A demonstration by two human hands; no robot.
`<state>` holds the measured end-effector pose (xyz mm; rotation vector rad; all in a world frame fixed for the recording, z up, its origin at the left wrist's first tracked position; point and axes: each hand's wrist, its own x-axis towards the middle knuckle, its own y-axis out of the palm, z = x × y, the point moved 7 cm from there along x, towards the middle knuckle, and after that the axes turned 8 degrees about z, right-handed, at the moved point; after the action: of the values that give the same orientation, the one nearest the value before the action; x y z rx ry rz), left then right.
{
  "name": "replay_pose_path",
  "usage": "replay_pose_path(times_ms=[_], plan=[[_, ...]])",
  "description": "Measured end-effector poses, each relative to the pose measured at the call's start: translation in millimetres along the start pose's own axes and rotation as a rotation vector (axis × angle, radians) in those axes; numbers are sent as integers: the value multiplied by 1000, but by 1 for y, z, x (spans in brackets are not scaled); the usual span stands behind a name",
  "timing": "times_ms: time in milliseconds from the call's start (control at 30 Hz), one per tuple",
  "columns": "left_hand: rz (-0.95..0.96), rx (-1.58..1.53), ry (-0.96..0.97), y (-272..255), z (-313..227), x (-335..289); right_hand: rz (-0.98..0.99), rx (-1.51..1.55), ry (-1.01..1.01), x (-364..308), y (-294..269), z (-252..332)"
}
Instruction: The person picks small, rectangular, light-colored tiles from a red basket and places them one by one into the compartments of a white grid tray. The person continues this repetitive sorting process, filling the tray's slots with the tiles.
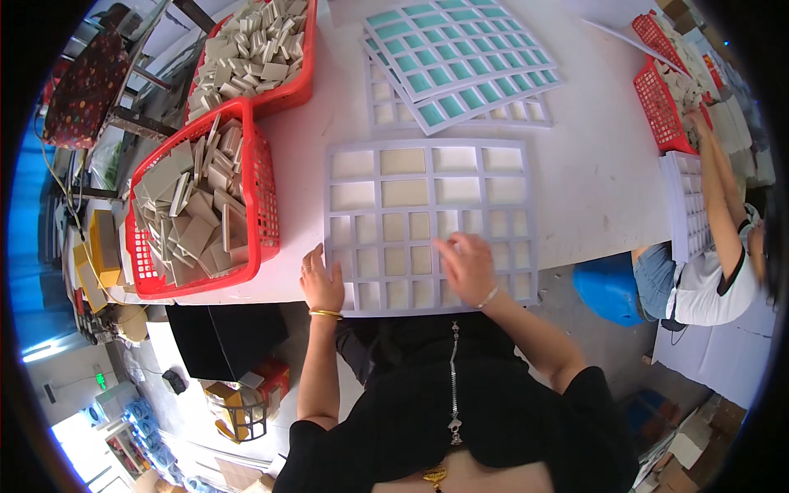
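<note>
A white grid tray (326,238) with rectangular compartments lies at the table's near edge, in front of me. Beige pieces fill the second column, such as a large beige piece (404,193) and a smaller beige piece (395,261); other compartments look paler. My left hand (321,281) is at the tray's left edge, fingers and thumb apart, holding nothing visible. Over the tray's lower middle is my right hand (468,269), its fingers stretched toward a small compartment right of the beige pieces. I see nothing held in it, though its palm side is hidden.
To the left, a red plastic basket (265,193) holds loose beige pieces; another red basket (306,62) stands behind it. Stacked grid trays with teal compartments (450,78) lie at the back. On the right, a co-worker's arm (717,172) reaches toward a red basket (655,103), near stacked trays (675,205).
</note>
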<state>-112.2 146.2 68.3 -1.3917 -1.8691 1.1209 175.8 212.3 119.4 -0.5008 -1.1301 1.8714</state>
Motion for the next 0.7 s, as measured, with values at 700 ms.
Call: replay_pose_path(times_ms=[700], plan=[[23,-268,-65,-28,-6,-12,-564,439,584,-110,-27,-145]])
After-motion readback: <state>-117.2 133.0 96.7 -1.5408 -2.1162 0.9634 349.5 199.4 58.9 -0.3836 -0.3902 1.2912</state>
